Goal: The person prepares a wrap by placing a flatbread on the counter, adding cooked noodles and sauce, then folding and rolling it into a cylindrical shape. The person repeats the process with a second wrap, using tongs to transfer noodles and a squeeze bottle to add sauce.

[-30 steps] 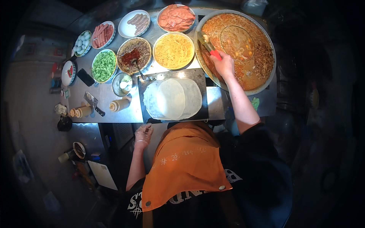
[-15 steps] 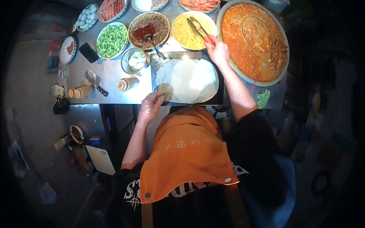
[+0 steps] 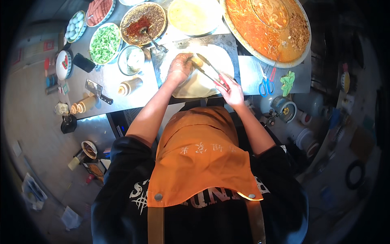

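In my right hand are metal tongs with red handles, pointing up and left over the board. A yellowish lump of food lies by their tips. My left hand is against that lump, its fingers bent together; whether they grip it is hard to see. Under both hands, a thin pale sheet, like a wrapper, spreads over a dark board, its near part hanging close to the table's front edge. Bright glare washes out much of the sheet. Just beyond stands a plate of yellow shreds.
Left of the board are a steel bowl, a squeeze bottle and a cleaver. Behind sit a sauce plate with a spoon and green strips. To the right are a large noodle pan and blue-handled scissors.
The tongs have come from the yellow-shreds plate down over the sheet. My left hand has moved from the board's near left corner up and right to the tongs' tips. The view has shifted too.
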A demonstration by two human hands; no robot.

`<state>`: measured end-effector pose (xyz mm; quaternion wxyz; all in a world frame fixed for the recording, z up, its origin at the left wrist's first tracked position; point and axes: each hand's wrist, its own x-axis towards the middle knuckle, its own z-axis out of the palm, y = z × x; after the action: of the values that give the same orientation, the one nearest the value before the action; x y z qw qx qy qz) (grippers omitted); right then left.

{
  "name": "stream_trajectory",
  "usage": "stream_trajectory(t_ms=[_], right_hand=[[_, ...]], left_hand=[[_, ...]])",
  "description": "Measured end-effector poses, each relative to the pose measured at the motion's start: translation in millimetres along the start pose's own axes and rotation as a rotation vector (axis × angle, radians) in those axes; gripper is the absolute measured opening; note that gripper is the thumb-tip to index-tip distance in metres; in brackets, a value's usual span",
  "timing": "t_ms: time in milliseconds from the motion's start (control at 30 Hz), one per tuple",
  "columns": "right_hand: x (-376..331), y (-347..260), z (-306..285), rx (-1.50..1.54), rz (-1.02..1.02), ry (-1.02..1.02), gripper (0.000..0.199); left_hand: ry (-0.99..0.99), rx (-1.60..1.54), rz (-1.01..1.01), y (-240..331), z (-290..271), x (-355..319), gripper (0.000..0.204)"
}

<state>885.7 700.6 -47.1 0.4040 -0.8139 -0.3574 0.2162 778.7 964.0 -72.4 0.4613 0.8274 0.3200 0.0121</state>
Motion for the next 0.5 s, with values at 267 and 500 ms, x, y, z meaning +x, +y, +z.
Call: stream_trajectory(t_ms=[267,500], right_hand=[[-4,20,21,-0.047,-0.066,0.124,0.037],[11,24,30,-0.223,-0.17,0.19,0.041]], left_hand=[[0.231,-0.025,-0.131,7,30,-7,0.02],[0.264,0.054,0.068,14,27,-30,0.016]])
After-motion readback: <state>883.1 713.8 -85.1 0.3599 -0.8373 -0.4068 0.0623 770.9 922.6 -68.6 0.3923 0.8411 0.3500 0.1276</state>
